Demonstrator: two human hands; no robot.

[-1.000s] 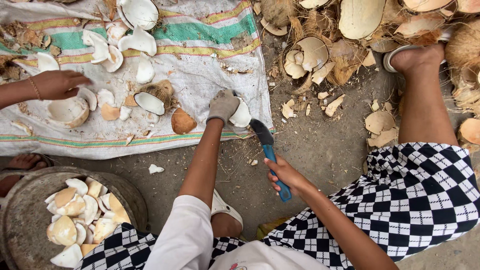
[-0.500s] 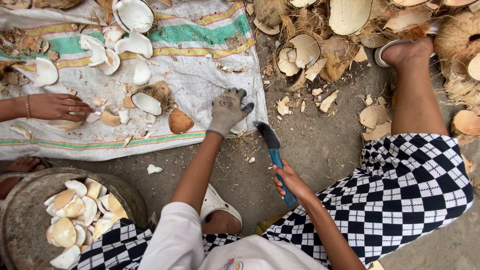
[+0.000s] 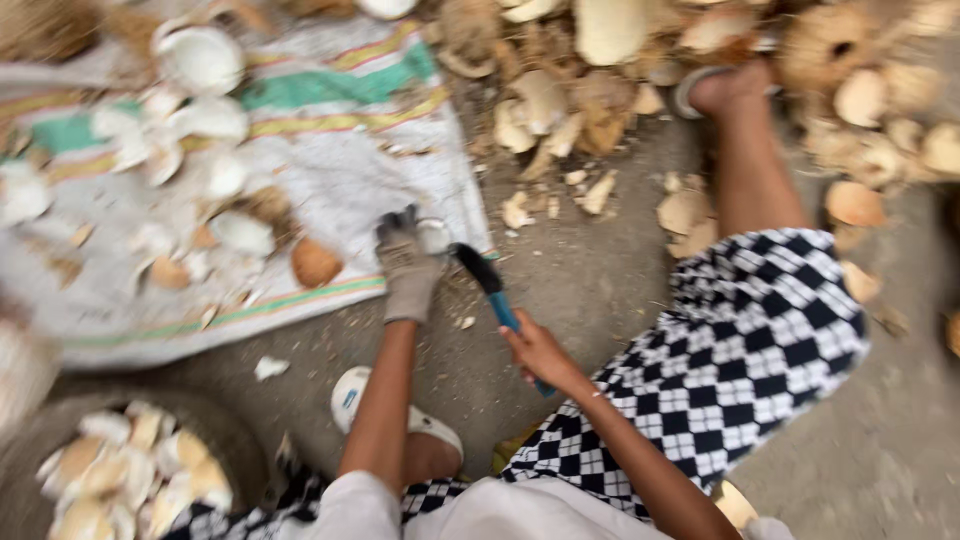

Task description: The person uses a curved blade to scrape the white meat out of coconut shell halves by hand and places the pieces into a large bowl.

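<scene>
The view is blurred by motion. My left hand, in a grey glove, rests at the right edge of the white sack cloth, its fingers closed on a small white coconut piece. My right hand grips the blue handle of a knife. The dark blade points up and left, its tip right beside the coconut piece and the gloved fingers.
Coconut pieces and a brown shell half lie scattered on the cloth. A round basin at bottom left holds several pieces. Husks and shells are heaped along the top. My checked-cloth leg stretches to the right, and a white sandal sits below my arm.
My left hand went from spread flat over the cloth to closed on a white piece at its edge. The knife blade came up next to it. Another person's hand at left left the view.
</scene>
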